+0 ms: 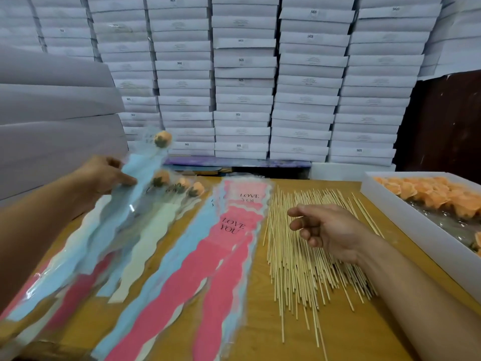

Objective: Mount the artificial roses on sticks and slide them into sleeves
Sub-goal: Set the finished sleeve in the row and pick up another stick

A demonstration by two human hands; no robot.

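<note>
My left hand (106, 175) holds a light-blue sleeve (135, 168) with an orange rose (163, 138) inside it, lifted above the left side of the table. Below it lie several finished sleeved roses (179, 187) in blue, cream and pink sleeves. A stack of pink and blue "LOVE YOU" sleeves (234, 225) lies in the middle. My right hand (322, 230) hovers with loosely curled fingers, holding nothing, over a heap of thin wooden sticks (299, 269). A white box (416, 230) at the right holds orange rose heads (442, 194).
The wooden table (263, 334) runs to the front edge. Stacks of flat white boxes (244, 82) fill the wall behind. Grey folded cartons (57, 105) pile up at the left. A dark panel (442, 121) stands at the far right.
</note>
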